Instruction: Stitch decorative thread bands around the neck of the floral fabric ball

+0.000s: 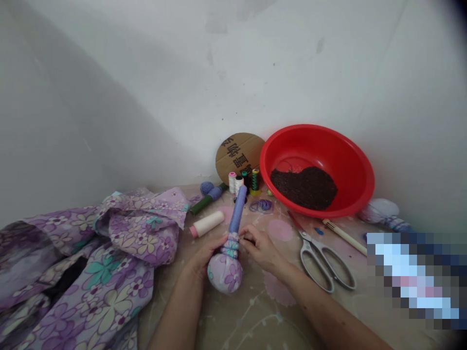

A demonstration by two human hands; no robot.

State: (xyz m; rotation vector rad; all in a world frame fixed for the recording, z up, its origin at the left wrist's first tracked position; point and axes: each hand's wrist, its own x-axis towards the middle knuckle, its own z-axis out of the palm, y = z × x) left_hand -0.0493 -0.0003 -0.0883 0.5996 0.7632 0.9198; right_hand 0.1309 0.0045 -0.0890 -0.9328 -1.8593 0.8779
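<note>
A cloth-headed mallet (231, 265) is held tilted above the table, with its round purple floral head toward me. Its handle (238, 209), wrapped in blue-violet thread, points away, and gathered cloth rings its neck. My left hand (204, 255) grips it from the left around the neck, its fingers partly hidden behind. My right hand (260, 248) is at the right side of the neck, thumb and fingers pinched together close to the gathers. What lies in that pinch is too small to make out. Just beyond lies a white thread cone (207, 224) with a pink end.
Floral cloth (120, 262) is heaped at left. Scissors (321, 262) and a pale stick (345, 236) lie at right. A red basin (359, 170) with dark grains stands behind, beside a cardboard disc (237, 153), several thread spools (255, 180) and a green stick (204, 202). A second cloth head (381, 210) lies far right.
</note>
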